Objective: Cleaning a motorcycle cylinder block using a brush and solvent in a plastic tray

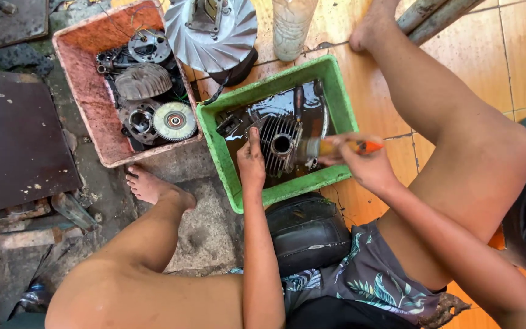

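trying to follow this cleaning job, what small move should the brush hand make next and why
Probably sweep the brush across the fins of the finned engine cylinder. The right hand holds the bristles at the cylinder's edge, the left hand steadies it, and it sits in dark liquid in the green tub, the fins looking grimy.

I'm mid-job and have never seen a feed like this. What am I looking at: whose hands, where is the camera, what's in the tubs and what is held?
There is no machine. One camera on a person's head looks down at their bare legs and hands. The left hand steadies a finned grey metal engine cylinder that sits in dark liquid in a green plastic tub. The right hand holds an orange-handled brush with its bristles at the cylinder. Beside it, a faded red plastic tub holds round metal engine parts. A silver finned fan wheel and a cloudy plastic bottle stand behind them.
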